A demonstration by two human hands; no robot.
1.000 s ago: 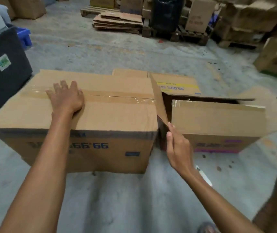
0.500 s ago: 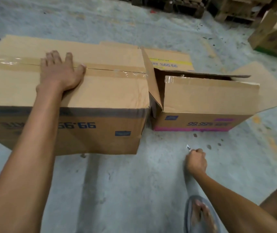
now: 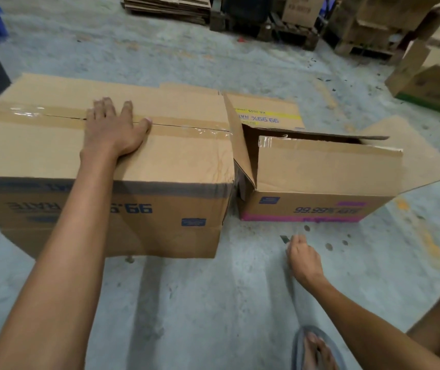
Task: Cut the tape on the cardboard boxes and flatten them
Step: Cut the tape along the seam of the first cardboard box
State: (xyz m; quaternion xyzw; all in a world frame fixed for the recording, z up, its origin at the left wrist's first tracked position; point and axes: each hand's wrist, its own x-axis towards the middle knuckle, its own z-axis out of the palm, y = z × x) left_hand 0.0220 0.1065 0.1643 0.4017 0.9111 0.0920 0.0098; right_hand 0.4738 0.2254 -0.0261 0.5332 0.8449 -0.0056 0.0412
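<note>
- Cardboard, brown and printed in blue, makes up the large sealed box (image 3: pixel 160 166) standing on the concrete floor (image 3: pixel 213 303) at the left of the view; a strip of clear tape (image 3: pixel 192 129) runs along the seam of its closed top flaps.
- Touching its right side stands a smaller open box (image 3: pixel 320 177) with a pink band along its base; its flaps stand up or splay outward, and bits of tape cling to the edge of the near flap.
- The left arm reaches straight forward from the lower left, and the left hand (image 3: pixel 114 129) lies palm down on top of the large box, fingers spread, the thumb stretched out along the taped seam.
- The right arm comes in from the lower right, bent low toward the floor in front of the open box.
- The right hand (image 3: pixel 304 259) is curled closed, knuckles up, around a small cutter (image 3: pixel 285 239), of which only a dark tip shows past the fingers; whether the tip touches the floor cannot be told.
- A foot in a sandal (image 3: pixel 317 348) shows at the bottom edge, beside the right forearm.
- Farther back are stacks of flattened cardboard (image 3: pixel 168 6), wooden pallets (image 3: pixel 288 36) and more boxes (image 3: pixel 427 84) at the right.
</note>
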